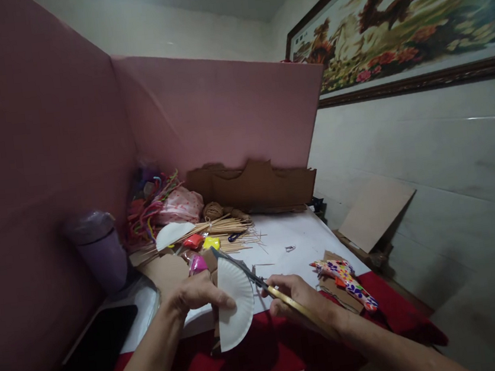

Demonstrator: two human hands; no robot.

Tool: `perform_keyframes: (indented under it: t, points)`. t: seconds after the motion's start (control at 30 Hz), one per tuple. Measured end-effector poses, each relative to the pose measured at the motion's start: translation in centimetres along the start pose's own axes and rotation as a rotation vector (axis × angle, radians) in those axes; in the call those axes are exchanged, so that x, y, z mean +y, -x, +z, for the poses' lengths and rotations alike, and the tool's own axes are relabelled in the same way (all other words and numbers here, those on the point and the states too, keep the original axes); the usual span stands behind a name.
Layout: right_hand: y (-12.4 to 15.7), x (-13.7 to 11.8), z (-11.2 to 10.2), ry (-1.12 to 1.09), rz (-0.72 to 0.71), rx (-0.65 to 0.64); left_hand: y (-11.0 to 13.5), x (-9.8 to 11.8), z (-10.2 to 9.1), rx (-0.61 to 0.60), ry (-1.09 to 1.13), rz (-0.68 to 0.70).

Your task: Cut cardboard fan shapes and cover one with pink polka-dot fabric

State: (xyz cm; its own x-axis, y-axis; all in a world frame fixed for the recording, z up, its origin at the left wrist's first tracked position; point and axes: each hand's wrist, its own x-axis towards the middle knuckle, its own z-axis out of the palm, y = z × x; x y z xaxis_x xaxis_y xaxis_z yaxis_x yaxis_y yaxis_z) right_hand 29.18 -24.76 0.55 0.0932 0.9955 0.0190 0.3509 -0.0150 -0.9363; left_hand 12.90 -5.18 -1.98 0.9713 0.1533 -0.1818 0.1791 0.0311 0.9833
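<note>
My left hand is closed on a white half-round paper plate with a ribbed rim, its thumb pressed on the face. Some brown cardboard shows behind the plate's straight edge. In my right hand is a pair of scissors with dark blades and a gold-coloured handle. The blades lie along the upper curved edge of the plate, pointing up and left; whether they are parted I cannot tell. Just beyond the left hand are a pink packet, a yellow packet and a red packet.
Wooden sticks, another white plate piece and twine lie behind. A flowered glue gun rests on cardboard at right. A purple tumbler and a black flat object are at left. Torn cardboard stands at the back.
</note>
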Motion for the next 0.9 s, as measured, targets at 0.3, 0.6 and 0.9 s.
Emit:
perform_keyframes:
  t: [0.3, 0.6, 0.9]
  points:
    - [-0.5, 0.4, -1.1, 0.188, -0.101, -0.062, 0.2, 0.4, 0.4, -0.009, -0.033, -0.058]
    - [-0.5, 0.0, -1.0, 0.136, -0.062, -0.100, 0.4, 1.0, 0.9, -0.064, -0.048, -0.027]
    - [-0.5, 0.2, -0.5, -0.003, 0.003, -0.058, 0.5, 1.0, 0.7, -0.111, -0.064, -0.034]
